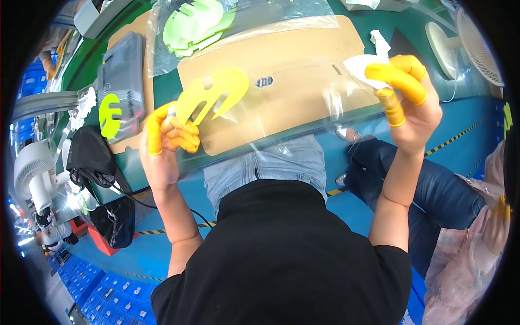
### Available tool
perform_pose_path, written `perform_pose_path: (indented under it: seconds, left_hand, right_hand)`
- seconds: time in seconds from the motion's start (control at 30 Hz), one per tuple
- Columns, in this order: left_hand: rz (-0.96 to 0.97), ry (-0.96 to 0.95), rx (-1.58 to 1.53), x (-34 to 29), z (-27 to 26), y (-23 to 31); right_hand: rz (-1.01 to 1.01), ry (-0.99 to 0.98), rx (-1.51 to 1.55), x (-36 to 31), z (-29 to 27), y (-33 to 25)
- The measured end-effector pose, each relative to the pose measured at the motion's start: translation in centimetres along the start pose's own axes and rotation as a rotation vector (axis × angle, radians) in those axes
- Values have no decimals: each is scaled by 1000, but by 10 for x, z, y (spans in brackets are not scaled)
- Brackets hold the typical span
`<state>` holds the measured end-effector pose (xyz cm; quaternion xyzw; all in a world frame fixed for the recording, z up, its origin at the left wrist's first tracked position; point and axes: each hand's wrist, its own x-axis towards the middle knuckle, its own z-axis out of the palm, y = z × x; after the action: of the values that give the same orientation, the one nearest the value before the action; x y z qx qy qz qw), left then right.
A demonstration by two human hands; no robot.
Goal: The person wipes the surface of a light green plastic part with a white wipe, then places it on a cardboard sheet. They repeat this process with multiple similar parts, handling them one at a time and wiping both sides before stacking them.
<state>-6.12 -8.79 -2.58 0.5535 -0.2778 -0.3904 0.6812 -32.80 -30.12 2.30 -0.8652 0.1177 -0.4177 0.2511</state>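
Observation:
My left hand (169, 130), in yellow finger cots, pinches a flat yellow-green cutout (230, 89) with long slots by its lower edge. The cutout is held up over the brown cardboard sheet (292, 59). Off to the right, my right hand (403, 97), also in yellow finger cots, is closed on a thin white piece (360, 67) with a pointed end; I cannot tell whether it is cloth or paper. A crumpled white scrap (380, 43) shows just beyond those fingers; whether it joins the white piece is unclear.
Pale green cutouts (197, 27) lie stacked on clear plastic film at the back. Another yellow-green cutout (110, 116) rests on a dark grey case (122, 81) at left. A white fan (441, 51) stands back right. A black bag (92, 157) sits at left. Another person (460, 238) is at right.

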Motion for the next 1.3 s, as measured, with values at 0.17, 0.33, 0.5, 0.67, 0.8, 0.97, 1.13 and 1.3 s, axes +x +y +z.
perform_pose_path:
  seconds: [0.17,0.33,0.5,0.67,0.8,0.97,1.13,1.3]
  left_hand:
    - [150,18,208,2,-2,-7]
    - [217,-91,425,9,4,-6]
    - [222,-165,275,9,-12,-18]
    - [169,-111,-95,0,-10,-22]
    - [86,-181,-189,1,-3,-18]
    - [50,-141,-198,0,-7,-25]
    - [58,-55,-163,0,-5,-27]
    - [52,-16,-161,1,-10,-31]
  right_hand:
    - [258,-76,351,16,-11,5]
    - [489,-219,461,25,-15,19]
    - [620,-198,664,23,-13,28]
    - [755,-211,769,10,-7,44]
    - [875,-220,826,2,1,52]
    - [898,-147,836,-7,5,56]
    - [844,119,922,-21,4,61]
    - [780,324,1035,-34,2,62]
